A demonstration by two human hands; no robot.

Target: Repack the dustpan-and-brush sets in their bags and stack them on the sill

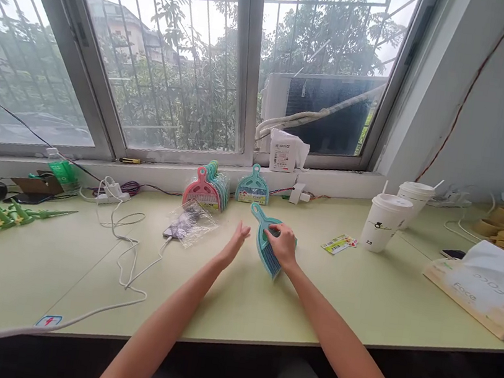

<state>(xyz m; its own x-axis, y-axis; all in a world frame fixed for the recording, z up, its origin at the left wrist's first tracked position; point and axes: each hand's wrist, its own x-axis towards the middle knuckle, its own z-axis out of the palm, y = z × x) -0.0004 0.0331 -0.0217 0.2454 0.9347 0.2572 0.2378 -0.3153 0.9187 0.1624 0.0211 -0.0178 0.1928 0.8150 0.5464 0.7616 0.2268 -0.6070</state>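
Right hand (282,243) grips a teal mini dustpan-and-brush set (267,241), tilted on the pale green desk (264,303) at centre. Left hand (236,241) hovers open just left of it, fingers extended, holding nothing. Farther off lie a clear plastic wrapper (191,223) and stacked dustpan sets (210,187).

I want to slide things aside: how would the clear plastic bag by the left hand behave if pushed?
The clear plastic bag looks thin and crinkled, so it would probably crumple rather than slide whole. It seems light, lying loose on the desk beside the left hand.
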